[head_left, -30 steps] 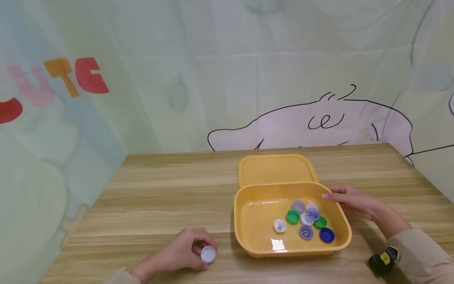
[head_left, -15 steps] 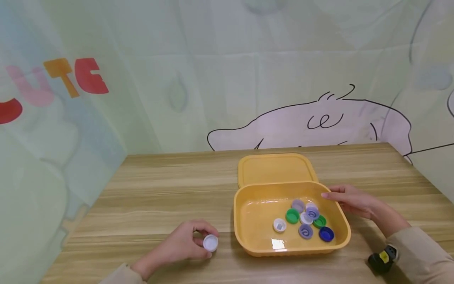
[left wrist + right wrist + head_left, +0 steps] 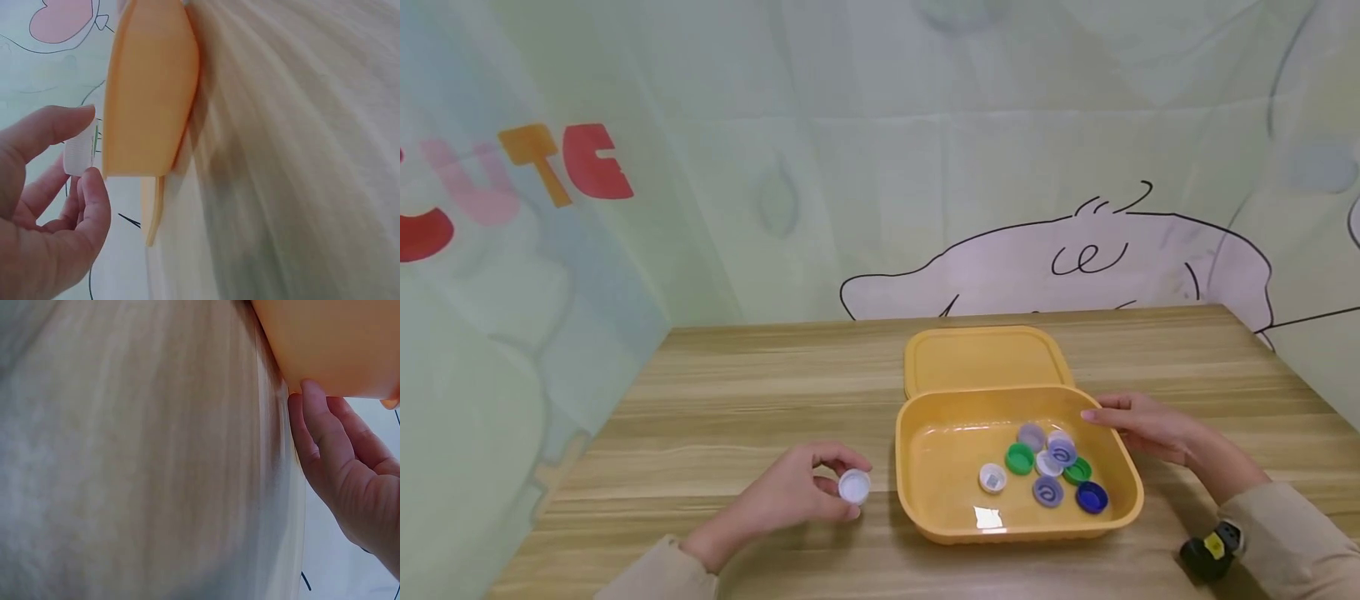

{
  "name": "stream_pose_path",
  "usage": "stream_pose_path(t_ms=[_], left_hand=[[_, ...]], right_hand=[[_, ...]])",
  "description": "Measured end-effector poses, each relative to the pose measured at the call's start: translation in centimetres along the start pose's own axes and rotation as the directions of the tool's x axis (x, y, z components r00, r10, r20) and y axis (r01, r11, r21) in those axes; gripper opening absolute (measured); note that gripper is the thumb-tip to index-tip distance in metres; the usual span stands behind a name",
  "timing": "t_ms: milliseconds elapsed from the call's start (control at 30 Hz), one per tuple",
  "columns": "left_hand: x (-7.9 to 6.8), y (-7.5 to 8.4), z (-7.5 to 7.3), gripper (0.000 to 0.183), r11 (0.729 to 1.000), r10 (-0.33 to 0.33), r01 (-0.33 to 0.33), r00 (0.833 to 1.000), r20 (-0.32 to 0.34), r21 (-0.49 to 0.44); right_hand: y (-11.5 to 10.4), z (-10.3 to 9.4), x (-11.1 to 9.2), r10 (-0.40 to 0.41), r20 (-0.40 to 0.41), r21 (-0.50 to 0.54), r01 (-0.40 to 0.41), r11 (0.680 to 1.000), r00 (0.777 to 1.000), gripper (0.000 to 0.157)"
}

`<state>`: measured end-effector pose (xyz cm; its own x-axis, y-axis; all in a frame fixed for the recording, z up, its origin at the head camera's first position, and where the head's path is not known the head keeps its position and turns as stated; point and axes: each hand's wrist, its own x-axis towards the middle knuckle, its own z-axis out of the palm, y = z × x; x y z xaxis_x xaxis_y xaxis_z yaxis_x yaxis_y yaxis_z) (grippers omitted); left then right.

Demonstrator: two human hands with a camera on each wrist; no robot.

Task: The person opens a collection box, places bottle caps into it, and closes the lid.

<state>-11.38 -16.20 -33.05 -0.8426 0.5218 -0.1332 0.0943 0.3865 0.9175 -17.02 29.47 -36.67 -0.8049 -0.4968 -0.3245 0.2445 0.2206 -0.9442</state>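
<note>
My left hand [image 3: 801, 492] pinches a white bottle cap [image 3: 853, 486] between thumb and fingers, just left of the yellow plastic box [image 3: 917, 510]. In the left wrist view the cap [image 3: 79, 152] has a ribbed side and overlaps no part of the box wall [image 3: 150, 94]. At the box's right end, my right hand [image 3: 1150, 427] grips the rim, thumb over the edge. Its fingers [image 3: 328, 431] lie against the outer wall in the right wrist view. Several bottle caps lie inside, among them a green cap [image 3: 1019, 458], a dark blue cap [image 3: 1092, 497] and a white cap [image 3: 992, 477].
A flat yellow lid [image 3: 985, 358] lies behind the box, partly hidden by it. The wooden table [image 3: 760, 367] reaches back to a printed cloth backdrop [image 3: 737, 167]. A black device [image 3: 1212, 552] sits at the right wrist.
My left hand has moved up and slightly right in the head view, carrying the white bottle cap closer to the box. The right hand and the box have stayed put.
</note>
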Motion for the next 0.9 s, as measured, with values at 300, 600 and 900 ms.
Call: stream_pose_path(t_ms=[300, 600, 900], left_hand=[[1.3, 1.7, -0.1, 0.040, 0.999, 0.021, -0.020, 1.000, -0.020, 0.032], [2.6, 3.0, 0.3, 0.039, 0.997, 0.055, -0.056, 0.998, 0.011, 0.052], [3.8, 3.7, 0.5, 0.040, 0.998, 0.051, -0.053, 0.998, 0.049, 0.039]], right_hand=[[0.0, 0.0, 0.0, -0.005, 0.011, 0.017, 0.005, 1.000, 1.000, 0.048], [-0.1, 0.0, -0.1, -0.002, 0.015, 0.018, 0.002, 1.000, 1.000, 0.045], [-0.1, 0.0, 0.0, 0.009, 0.009, 0.000, -0.009, 1.000, 1.000, 0.045]])
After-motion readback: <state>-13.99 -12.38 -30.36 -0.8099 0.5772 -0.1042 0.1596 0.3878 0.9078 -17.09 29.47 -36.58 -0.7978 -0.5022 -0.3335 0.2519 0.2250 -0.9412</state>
